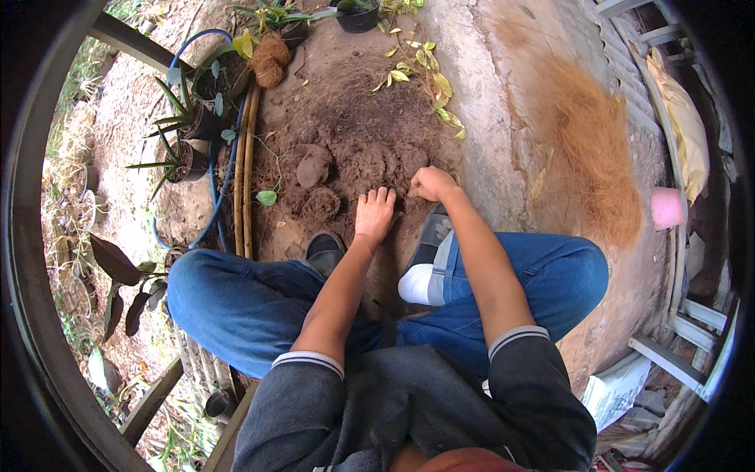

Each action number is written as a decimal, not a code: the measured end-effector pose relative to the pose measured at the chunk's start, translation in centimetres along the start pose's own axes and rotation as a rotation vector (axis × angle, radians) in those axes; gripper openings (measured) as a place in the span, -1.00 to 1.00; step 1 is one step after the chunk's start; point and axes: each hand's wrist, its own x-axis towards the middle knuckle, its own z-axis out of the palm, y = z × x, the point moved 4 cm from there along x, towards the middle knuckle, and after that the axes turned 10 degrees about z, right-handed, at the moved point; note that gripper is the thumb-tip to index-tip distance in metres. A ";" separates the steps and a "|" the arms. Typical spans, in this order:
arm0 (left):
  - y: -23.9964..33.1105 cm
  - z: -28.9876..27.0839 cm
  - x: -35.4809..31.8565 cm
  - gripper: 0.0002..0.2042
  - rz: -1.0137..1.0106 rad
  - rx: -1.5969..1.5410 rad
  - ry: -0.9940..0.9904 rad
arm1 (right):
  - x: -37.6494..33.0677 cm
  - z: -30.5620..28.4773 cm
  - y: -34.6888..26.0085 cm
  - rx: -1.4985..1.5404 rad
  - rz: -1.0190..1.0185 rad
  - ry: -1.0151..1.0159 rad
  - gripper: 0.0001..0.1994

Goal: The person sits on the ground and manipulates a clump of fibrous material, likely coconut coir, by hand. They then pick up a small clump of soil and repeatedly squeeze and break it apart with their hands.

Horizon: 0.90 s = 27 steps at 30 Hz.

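Note:
Between my shoes lies a mound of loose dark soil [363, 169] with clods and fine roots in it. My left hand [375, 214] rests palm down at its near edge, fingers lying side by side on the dirt. Just to the right, my right hand [432, 184] is curled with its fingers pressed together at the soil; whatever they pinch is hidden. A rounded lump of soil [313, 170] sits left of the mound, and a crumbly clod [321, 204] lies just below it.
Potted spiky plants [187, 161], a blue hose [216, 206] and bamboo poles [244, 173] line the left. Yellow-green vine leaves [440, 85] trail beyond the soil. At right are a heap of brown fibre [594, 149] and a pink pot [667, 208]. My shoes [324, 250] flank the work area.

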 end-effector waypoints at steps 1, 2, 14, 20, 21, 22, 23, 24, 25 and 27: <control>0.1 0.8 -0.1 -0.80 0.041 0.042 -0.053 | 0.1 0.1 0.3 0.087 -0.009 -0.010 -0.77; 0.1 1.4 -0.3 -0.81 0.045 0.033 -0.077 | 0.3 0.3 0.7 0.174 -0.018 -0.021 -0.77; -0.9 -1.6 -0.2 -0.71 -0.045 -0.125 -0.101 | 0.0 -2.8 0.3 0.084 0.193 0.153 -0.70; -5.8 -3.5 -3.5 -0.56 -0.480 0.081 0.203 | 0.4 -1.1 -4.0 -0.099 0.240 0.207 -0.62; -6.9 -3.5 -4.4 -0.50 -0.656 0.084 0.168 | 0.3 -1.7 -4.5 -0.160 0.264 0.218 -0.64; -7.7 -3.3 -5.4 -0.43 -0.830 0.086 0.133 | 0.1 -2.4 -5.0 -0.221 0.290 0.230 -0.66; -8.5 -3.5 -6.5 -0.29 -1.006 0.111 0.167 | 0.0 -3.0 -5.6 -0.281 0.316 0.241 -0.68; -9.2 -3.3 -7.3 -0.25 -1.074 -0.029 0.090 | -0.1 -3.8 -7.2 -0.268 0.275 0.267 -0.70; -9.7 -2.8 -7.8 -0.21 -1.128 -0.177 0.011 | -0.3 -4.5 -8.7 -0.252 0.244 0.292 -0.71; -9.7 -1.4 -8.4 -0.17 -1.092 -0.385 -0.063 | -1.2 -5.3 -12.4 -0.133 0.108 0.315 -0.74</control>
